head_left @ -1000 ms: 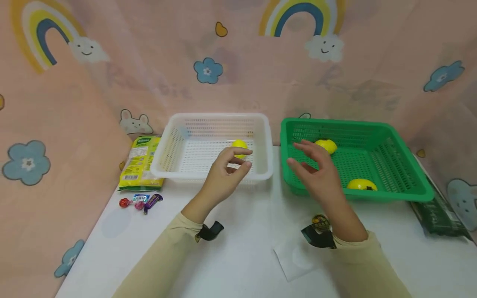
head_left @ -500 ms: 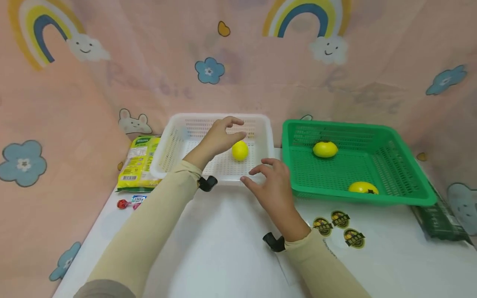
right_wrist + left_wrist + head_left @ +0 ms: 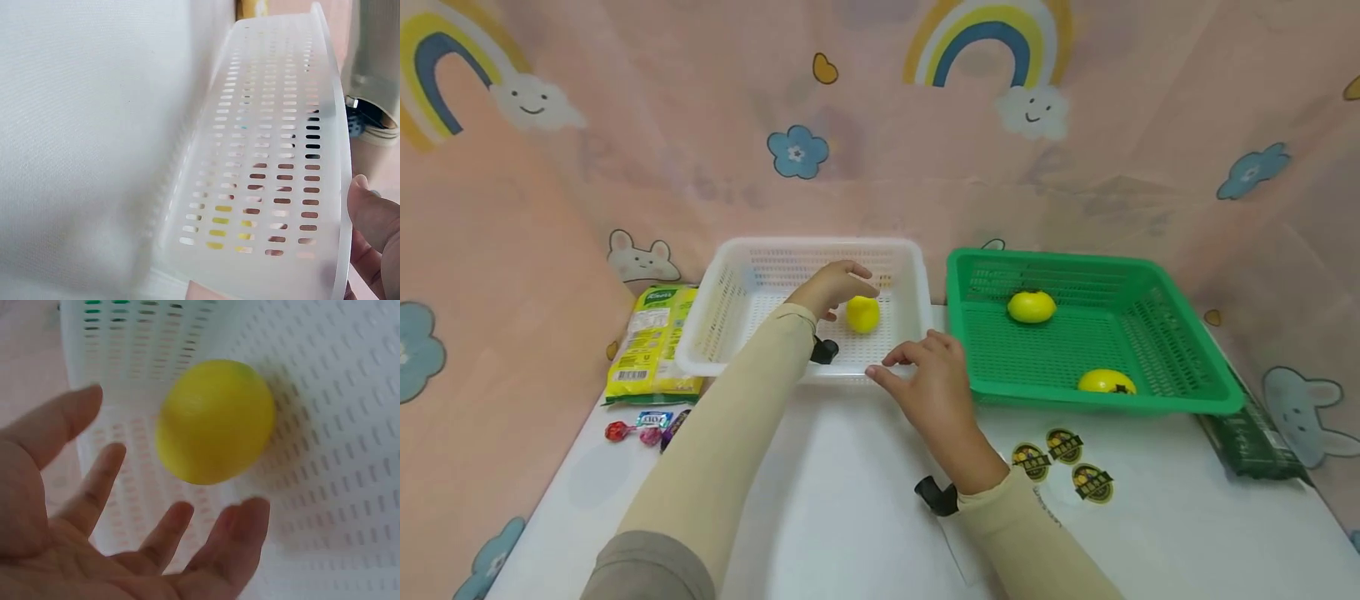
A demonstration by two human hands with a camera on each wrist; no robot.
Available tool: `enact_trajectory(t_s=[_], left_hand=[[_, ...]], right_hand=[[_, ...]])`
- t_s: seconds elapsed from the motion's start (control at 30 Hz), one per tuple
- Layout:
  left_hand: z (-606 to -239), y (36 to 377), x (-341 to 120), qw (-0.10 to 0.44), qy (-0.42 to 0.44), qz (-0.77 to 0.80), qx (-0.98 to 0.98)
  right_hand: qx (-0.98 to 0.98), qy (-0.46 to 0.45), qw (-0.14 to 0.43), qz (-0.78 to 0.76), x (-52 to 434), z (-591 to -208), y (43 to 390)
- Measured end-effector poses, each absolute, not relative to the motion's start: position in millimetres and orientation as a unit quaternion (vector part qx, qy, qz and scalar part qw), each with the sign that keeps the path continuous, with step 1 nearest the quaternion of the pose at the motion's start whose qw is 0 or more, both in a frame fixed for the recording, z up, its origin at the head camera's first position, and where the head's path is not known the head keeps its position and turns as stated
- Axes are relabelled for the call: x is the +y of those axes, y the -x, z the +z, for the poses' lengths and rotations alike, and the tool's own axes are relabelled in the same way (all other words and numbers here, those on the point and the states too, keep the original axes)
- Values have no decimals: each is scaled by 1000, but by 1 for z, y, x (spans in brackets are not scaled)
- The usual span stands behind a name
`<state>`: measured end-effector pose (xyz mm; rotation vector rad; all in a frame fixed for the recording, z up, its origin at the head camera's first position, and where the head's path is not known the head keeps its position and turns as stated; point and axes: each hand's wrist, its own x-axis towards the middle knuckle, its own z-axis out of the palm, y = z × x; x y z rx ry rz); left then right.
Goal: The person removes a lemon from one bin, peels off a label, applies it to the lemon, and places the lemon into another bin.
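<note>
I had the left hand (image 3: 833, 286) inside the white basket (image 3: 730, 287), fingers spread and relaxed around nothing, just short of the yellow lemon (image 3: 862, 314) lying on the basket floor. The right hand (image 3: 925, 387) rested at the near rim — thumb under it in the wrist view, though whether it truly pinched I could not tell. To take the lemon cleanly I judged it best to cup from above and close evenly — it looked likely to roll.
</note>
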<state>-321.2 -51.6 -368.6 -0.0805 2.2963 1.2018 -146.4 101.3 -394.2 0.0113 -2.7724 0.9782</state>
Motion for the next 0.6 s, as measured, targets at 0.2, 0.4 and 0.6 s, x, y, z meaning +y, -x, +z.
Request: enact_trajectory(t_s=[0.2,0.4,0.6], left_hand=[[-384,322,-57,294,21,438,849],[-389,321,-60,303,-14,434,848],[-394,325,-64,296,-16,436,849]], right_hand=[[-938,-11,105,329,101,-393,146],[-939,-16,108,326,102,-392,147],[-939,-19,109,325,101,-392,147]])
